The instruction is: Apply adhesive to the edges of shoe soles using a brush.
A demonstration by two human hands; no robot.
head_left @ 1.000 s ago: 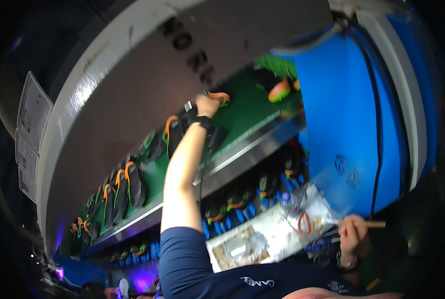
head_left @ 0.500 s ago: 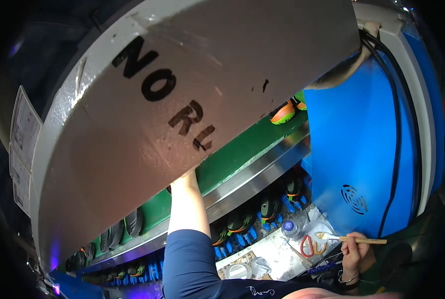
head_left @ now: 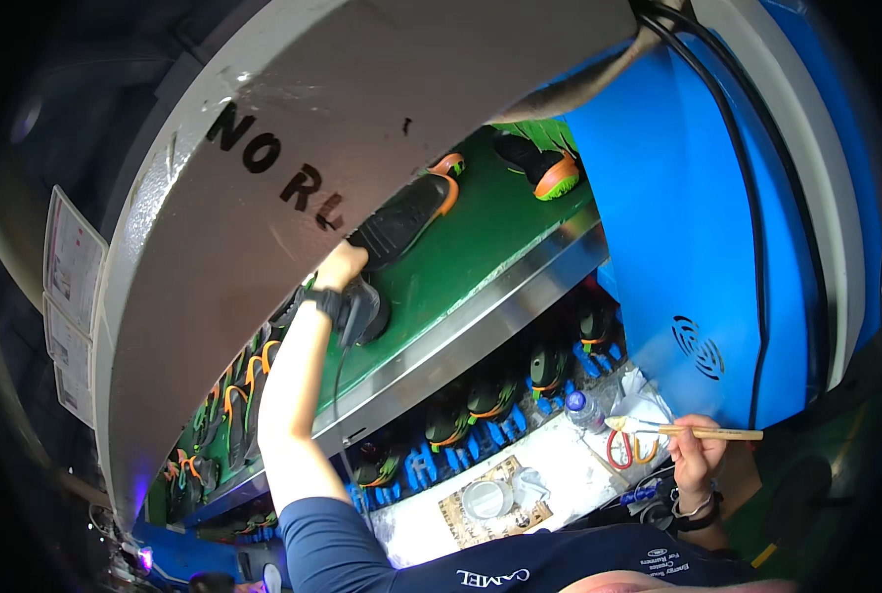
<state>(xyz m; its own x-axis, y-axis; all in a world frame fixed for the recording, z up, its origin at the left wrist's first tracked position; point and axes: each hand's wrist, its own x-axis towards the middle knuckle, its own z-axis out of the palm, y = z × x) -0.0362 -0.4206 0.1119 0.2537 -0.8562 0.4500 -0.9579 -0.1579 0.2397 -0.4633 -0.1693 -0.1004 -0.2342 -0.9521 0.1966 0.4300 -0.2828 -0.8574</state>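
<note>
My left hand [head_left: 342,265], with a black watch [head_left: 326,304] on its wrist, reaches over the green conveyor belt. Its fingers are closed on the near end of a black shoe sole [head_left: 406,219] with an orange edge; the panel's edge partly hides the hand. Another dark sole [head_left: 368,314] is beside the wrist. At the lower right, my right hand [head_left: 696,457] grips a wooden-handled brush [head_left: 710,433], its pale bristles pointing left. Below the bristles lie scissors [head_left: 621,450] with red and orange handles, near a clear bottle [head_left: 577,403] with a blue-violet cap.
A grey panel [head_left: 233,212] hangs over the green belt [head_left: 461,262], which has a metal edge. Black-and-orange shoe parts [head_left: 238,420] line its left. Shoes on blue supports [head_left: 448,427] run below. A white container [head_left: 487,499] sits on the worktop. A blue machine housing [head_left: 668,237] stands right.
My left hand, earlier hidden beneath the panel, now shows with a shoe sole in it. The view has shifted, uncovering more of the belt. The brush stays in my right hand.
</note>
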